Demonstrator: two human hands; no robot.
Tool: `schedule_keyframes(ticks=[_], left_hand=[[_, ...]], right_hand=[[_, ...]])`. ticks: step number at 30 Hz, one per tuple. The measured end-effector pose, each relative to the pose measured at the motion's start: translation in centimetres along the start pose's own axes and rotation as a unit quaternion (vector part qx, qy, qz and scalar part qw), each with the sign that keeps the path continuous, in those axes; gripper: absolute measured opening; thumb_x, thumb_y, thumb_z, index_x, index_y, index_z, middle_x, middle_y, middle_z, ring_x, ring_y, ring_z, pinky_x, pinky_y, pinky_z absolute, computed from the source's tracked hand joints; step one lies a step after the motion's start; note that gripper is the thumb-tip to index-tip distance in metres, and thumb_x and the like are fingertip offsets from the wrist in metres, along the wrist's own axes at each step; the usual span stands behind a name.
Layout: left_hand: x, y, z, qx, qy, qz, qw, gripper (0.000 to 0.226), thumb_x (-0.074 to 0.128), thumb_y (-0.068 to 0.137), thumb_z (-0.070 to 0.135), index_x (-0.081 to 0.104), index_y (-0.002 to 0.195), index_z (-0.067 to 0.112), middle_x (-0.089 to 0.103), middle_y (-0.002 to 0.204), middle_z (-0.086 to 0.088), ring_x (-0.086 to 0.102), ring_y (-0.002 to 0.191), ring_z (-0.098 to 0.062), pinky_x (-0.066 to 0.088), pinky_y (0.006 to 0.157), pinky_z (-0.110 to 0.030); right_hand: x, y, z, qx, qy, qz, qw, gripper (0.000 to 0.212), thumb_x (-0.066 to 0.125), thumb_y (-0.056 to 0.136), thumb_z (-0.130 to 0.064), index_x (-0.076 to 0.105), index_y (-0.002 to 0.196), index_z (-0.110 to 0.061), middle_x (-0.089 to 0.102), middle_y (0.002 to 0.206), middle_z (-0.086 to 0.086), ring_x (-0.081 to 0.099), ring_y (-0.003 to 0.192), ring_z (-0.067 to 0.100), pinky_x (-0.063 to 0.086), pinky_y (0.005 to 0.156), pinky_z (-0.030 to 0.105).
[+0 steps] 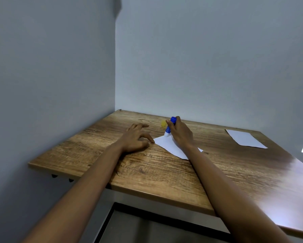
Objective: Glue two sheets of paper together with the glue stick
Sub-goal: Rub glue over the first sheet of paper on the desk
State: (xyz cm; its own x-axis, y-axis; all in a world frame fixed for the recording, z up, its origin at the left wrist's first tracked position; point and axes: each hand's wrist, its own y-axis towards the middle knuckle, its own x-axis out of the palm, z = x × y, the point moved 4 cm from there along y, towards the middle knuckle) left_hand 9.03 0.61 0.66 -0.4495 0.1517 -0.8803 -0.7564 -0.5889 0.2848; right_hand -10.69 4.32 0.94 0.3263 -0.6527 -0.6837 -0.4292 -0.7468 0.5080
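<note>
My right hand [180,133] grips a blue and white glue stick [170,128], held tilted with its lower end on the far corner of a white paper sheet [168,145] in the middle of the wooden table [164,172]. My forearm covers part of that sheet. My left hand [136,138] rests on the table, its thumb touching the sheet's left corner, its fingers bent and holding nothing. A second white sheet [245,138] lies flat at the far right. A small yellow cap [163,124] sits on the table just behind the glue stick.
Grey walls meet in a corner behind the table and close its left and far sides. The table's front edge runs diagonally toward the lower right. Bare wood lies between the two sheets and in front of my arms.
</note>
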Motion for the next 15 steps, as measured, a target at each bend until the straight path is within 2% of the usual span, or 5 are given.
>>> schedule_keyframes(ticks=[2, 6, 11, 15], left_hand=[[0.0, 0.0, 0.0, 0.002, -0.001, 0.003, 1.0, 0.039, 0.048, 0.07, 0.04, 0.069, 0.103, 0.039, 0.034, 0.149, 0.003, 0.022, 0.138, -0.018, 0.016, 0.115, -0.047], [0.1, 0.1, -0.2, 0.008, 0.004, 0.011, 1.0, 0.027, 0.058, 0.083, 0.027, 0.069, 0.104, 0.039, 0.034, 0.148, 0.002, 0.023, 0.138, -0.018, 0.015, 0.115, -0.048], [0.0, 0.1, -0.2, 0.005, 0.004, 0.013, 1.0, 0.027, 0.056, 0.081, 0.033, 0.069, 0.105, 0.039, 0.034, 0.149, 0.003, 0.023, 0.138, -0.018, 0.014, 0.115, -0.049], [-0.1, 0.1, 0.0, 0.009, 0.011, 0.022, 1.0, 0.029, 0.054, 0.08, 0.038, 0.069, 0.105, 0.037, 0.034, 0.149, 0.003, 0.023, 0.139, -0.019, 0.015, 0.115, -0.047]], right_hand=[[-0.2, 0.1, 0.4, 0.009, -0.001, 0.007, 1.0, 0.035, 0.036, 0.096, -0.052, 0.041, 0.097, -0.018, 0.054, 0.077, 0.003, 0.052, 0.069, 0.022, 0.029, 0.054, 0.03], [-0.5, 0.3, 1.2, 0.029, -0.012, 0.025, 0.999, 0.043, 0.037, 0.095, -0.052, 0.047, 0.11, -0.013, 0.058, 0.086, 0.009, 0.054, 0.075, 0.026, 0.032, 0.061, 0.031], [-0.7, 0.8, 1.9, 0.051, -0.019, 0.033, 0.998, 0.039, 0.041, 0.095, -0.048, 0.047, 0.112, -0.013, 0.058, 0.089, 0.01, 0.054, 0.079, 0.029, 0.035, 0.064, 0.032], [-2.1, 1.0, 2.1, 0.079, 0.064, 0.086, 0.991, 0.045, 0.037, 0.096, -0.049, 0.049, 0.114, -0.01, 0.06, 0.086, 0.006, 0.057, 0.08, 0.026, 0.037, 0.066, 0.032]])
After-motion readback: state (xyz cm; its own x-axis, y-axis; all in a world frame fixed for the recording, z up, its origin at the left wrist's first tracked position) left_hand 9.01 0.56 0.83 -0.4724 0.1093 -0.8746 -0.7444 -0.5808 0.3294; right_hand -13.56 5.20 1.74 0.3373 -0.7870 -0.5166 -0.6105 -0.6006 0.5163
